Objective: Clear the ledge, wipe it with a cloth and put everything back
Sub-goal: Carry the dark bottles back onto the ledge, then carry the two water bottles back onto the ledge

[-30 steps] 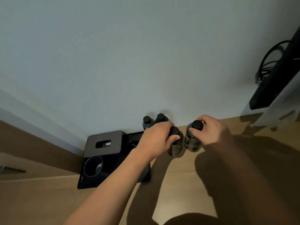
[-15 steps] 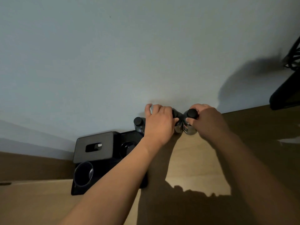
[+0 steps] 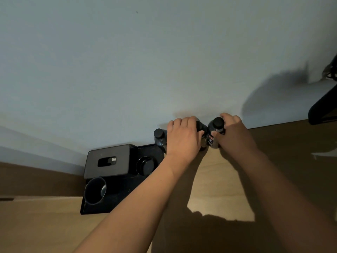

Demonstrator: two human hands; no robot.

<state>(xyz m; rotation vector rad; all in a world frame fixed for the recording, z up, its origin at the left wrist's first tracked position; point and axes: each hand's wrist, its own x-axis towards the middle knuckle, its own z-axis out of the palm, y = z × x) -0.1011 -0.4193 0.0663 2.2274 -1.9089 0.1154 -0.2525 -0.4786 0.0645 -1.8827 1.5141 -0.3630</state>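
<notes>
On the wooden ledge (image 3: 218,179), close to the wall, my left hand (image 3: 184,137) grips a dark bottle (image 3: 201,130) that is mostly hidden under my fingers. Right beside it my right hand (image 3: 233,132) grips a second dark bottle (image 3: 215,132) with a black cap and a red-and-white label. Both bottles stand upright, nearly touching each other. A third dark bottle (image 3: 159,136) stands free to the left of my left hand. No cloth is in view.
A black tray (image 3: 116,201) sits at the left by the wall, carrying a black tissue box (image 3: 109,161), a dark cup (image 3: 94,190) and a round black lid or container (image 3: 145,165). A dark object (image 3: 322,108) hangs at the far right.
Both hands carried their bottles away from me to the wall. In the last half second they have hardly moved.
</notes>
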